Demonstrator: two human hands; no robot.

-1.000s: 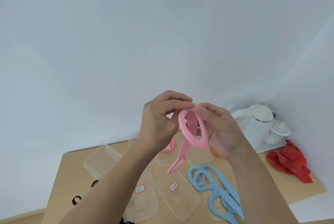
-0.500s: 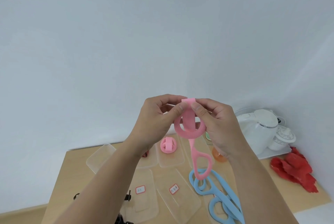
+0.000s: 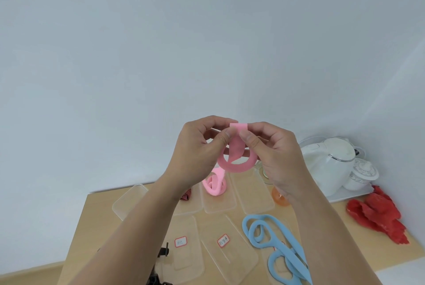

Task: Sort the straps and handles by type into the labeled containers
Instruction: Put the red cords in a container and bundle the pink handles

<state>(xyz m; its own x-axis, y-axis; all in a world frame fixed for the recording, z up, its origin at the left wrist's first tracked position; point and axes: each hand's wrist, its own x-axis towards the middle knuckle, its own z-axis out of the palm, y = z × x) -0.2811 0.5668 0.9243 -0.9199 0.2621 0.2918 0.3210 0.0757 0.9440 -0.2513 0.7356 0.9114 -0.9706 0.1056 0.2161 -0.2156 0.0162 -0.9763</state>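
Both hands hold a pink strap (image 3: 236,158) up in the air above the table, rolled into a ring with its flat end sticking up between my fingertips. My left hand (image 3: 200,146) pinches it from the left and my right hand (image 3: 273,153) pinches it from the right. Below them another rolled pink strap (image 3: 215,183) lies in a clear container (image 3: 218,206) in the back row. Several blue looped straps (image 3: 273,241) lie at the right over a container. Clear containers with red-edged labels (image 3: 180,241) stand in the front row.
A white kettle (image 3: 331,165) and lidded cup (image 3: 363,174) stand on a tray at the back right, with crumpled red material (image 3: 379,215) beside them. A striped red item (image 3: 185,195) and black buckle parts (image 3: 163,253) lie at the left. An orange piece (image 3: 279,197) sits behind my right wrist.
The pink strap's hanging tail has been drawn up and wound into the ring between my hands. The view has tilted slightly, and my hands stay at about the same height.
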